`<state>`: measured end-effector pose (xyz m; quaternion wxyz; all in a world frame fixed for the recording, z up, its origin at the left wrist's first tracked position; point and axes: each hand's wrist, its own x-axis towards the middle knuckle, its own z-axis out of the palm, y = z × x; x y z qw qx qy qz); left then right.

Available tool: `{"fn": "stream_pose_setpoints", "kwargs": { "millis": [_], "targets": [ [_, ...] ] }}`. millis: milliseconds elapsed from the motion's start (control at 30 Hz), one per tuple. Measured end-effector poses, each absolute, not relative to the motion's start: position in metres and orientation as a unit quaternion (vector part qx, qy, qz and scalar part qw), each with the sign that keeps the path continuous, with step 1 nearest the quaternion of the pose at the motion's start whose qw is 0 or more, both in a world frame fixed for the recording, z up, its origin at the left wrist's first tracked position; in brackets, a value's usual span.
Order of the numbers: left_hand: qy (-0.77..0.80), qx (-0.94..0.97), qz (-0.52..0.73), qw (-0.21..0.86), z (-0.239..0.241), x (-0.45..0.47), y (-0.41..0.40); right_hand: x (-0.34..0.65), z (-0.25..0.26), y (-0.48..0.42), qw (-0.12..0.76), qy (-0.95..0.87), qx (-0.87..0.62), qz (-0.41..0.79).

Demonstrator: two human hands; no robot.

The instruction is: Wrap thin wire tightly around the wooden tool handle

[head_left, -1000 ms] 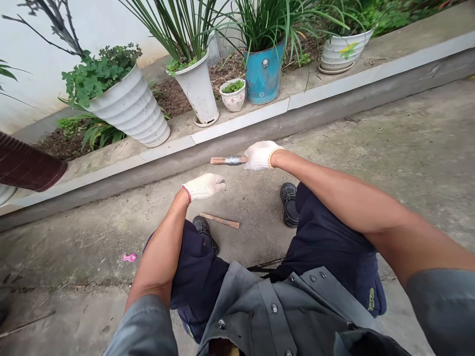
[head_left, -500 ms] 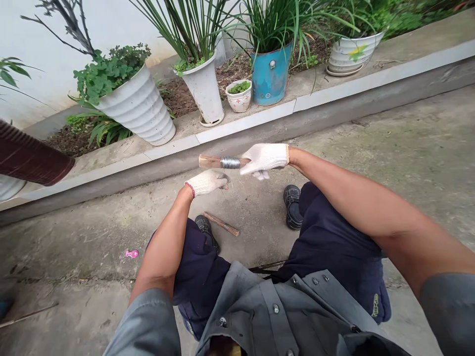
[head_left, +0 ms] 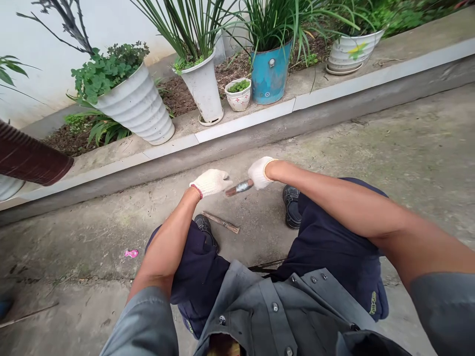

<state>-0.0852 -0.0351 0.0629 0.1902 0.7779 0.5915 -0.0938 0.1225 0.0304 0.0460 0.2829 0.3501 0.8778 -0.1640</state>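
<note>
A short wooden stick with silvery wire wound round its middle is gripped at one end by my right hand, in a white knitted glove. That glove hides the stick's far end. Just left of the free end is my left hand, also gloved, its fingers drawn together. Anything between them is too small to make out. On the concrete below, near my left shoe, lies a second stick with a little wire about its middle.
A low tiled ledge runs across in front, bearing a ribbed white planter, a tall white pot, a small pot and a blue bucket, all planted. A pink object lies on the ground at left.
My right hand has come down and turned, so the stick now slants with its free end lower and nearer me. My left hand has shifted slightly right.
</note>
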Motion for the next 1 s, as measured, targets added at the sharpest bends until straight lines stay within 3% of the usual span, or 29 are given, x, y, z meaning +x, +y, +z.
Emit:
{"fn": "stream_pose_setpoints", "kwargs": {
  "millis": [100, 267, 633, 733, 833, 1000],
  "targets": [
    [0.605, 0.761, -0.085, 0.218, 0.062, -0.082, -0.035, 0.116, 0.045, 0.04, 0.229, 0.882, 0.397, -0.109],
    [0.614, 0.748, -0.023, 0.25, 0.067, -0.087, -0.034, 0.122, 0.062, 0.051, 0.15, 0.871, 0.444, -0.148],
    [0.622, 0.731, 0.002, 0.281, 0.065, -0.095, -0.037, 0.148, 0.086, 0.034, 0.005, 0.771, 0.319, -0.551],
    [0.611, 0.739, 0.018, 0.283, 0.06, -0.101, -0.033, 0.155, 0.089, 0.032, 0.034, 0.757, 0.274, -0.592],
    [0.585, 0.763, 0.02, 0.273, 0.059, -0.105, -0.028, 0.16, 0.086, 0.033, 0.138, 0.753, 0.244, -0.595],
    [0.606, 0.765, -0.037, 0.215, 0.066, -0.099, -0.028, 0.156, 0.07, 0.03, 0.295, 0.778, 0.256, -0.492]
  ]
}}
